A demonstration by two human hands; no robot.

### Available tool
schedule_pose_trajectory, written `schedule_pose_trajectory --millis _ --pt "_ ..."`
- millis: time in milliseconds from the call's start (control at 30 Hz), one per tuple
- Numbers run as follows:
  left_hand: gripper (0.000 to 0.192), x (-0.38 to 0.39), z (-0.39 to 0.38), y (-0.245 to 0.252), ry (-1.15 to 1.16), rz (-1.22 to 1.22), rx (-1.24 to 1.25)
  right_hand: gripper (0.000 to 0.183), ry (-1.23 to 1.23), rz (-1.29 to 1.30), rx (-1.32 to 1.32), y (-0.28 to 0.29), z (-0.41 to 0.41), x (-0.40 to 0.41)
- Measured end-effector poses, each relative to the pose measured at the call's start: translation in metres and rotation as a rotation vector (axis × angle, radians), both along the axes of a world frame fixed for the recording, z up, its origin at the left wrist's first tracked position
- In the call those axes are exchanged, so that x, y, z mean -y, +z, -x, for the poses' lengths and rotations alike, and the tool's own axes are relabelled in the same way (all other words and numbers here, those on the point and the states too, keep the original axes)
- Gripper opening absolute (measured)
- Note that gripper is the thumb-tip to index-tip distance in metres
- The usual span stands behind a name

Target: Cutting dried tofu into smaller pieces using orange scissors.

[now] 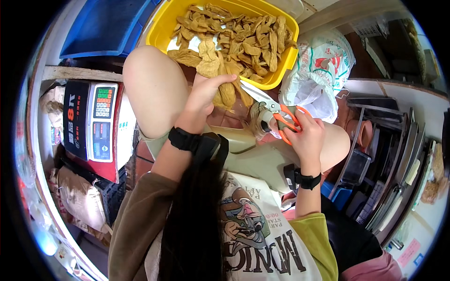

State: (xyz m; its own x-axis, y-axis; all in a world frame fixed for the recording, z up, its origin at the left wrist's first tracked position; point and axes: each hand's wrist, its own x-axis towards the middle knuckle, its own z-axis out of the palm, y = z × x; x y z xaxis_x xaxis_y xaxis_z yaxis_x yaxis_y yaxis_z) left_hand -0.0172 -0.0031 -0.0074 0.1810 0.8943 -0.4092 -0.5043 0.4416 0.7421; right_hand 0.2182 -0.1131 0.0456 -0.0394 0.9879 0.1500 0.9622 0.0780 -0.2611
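My left hand (205, 91) grips a bunch of long, wrinkled yellow-brown dried or pickled vegetable pieces (210, 58), their ends hanging below the fingers. My right hand (307, 135) holds scissors with orange handles (297, 110). The scissors' metal blades (258, 95) point up and left, with the tips close to the bunch beside my left thumb. Beyond both hands stands a yellow plastic tub (294, 59), with many more of the same brown pieces (256, 38) heaped in it.
A white plastic bag with printing (313, 84) stands right of the tub. On the left are a digital scale (102, 123) and a blue plastic bin (95, 28). A metal rack with trays (379, 112) stands at right. My knees flank the work.
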Motion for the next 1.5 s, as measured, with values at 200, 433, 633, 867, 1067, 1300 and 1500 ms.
schedule_pose_trajectory --millis 200,433,633,867,1067,1300,1500 --pt "0.043 -0.006 -0.003 -0.007 0.06 0.005 -0.023 0.037 0.053 0.008 0.142 -0.002 0.009 -0.011" --pt "0.041 -0.004 -0.005 -0.01 0.069 -0.056 -0.045 0.03 0.089 0.112 0.027 -0.008 0.003 -0.009" --pt "0.042 -0.001 -0.003 -0.006 0.038 -0.029 -0.016 0.027 0.022 0.164 -0.168 -0.026 -0.004 -0.001" --pt "0.04 0.004 -0.014 -0.006 0.006 -0.135 -0.048 0.022 -0.147 0.152 -1.282 -0.028 0.021 -0.011" --pt "0.041 0.013 -0.028 -0.015 -0.011 -0.215 -0.157 0.019 -0.11 0.038 -1.187 -0.039 0.057 -0.046" --pt "0.037 0.017 -0.035 -0.016 -0.024 -0.053 -0.066 0.02 -0.129 0.041 -0.778 -0.079 0.056 -0.043" --pt "0.036 0.019 -0.038 -0.02 -0.018 -0.019 -0.131 0.017 -0.187 -0.051 -0.716 -0.089 0.061 -0.042"
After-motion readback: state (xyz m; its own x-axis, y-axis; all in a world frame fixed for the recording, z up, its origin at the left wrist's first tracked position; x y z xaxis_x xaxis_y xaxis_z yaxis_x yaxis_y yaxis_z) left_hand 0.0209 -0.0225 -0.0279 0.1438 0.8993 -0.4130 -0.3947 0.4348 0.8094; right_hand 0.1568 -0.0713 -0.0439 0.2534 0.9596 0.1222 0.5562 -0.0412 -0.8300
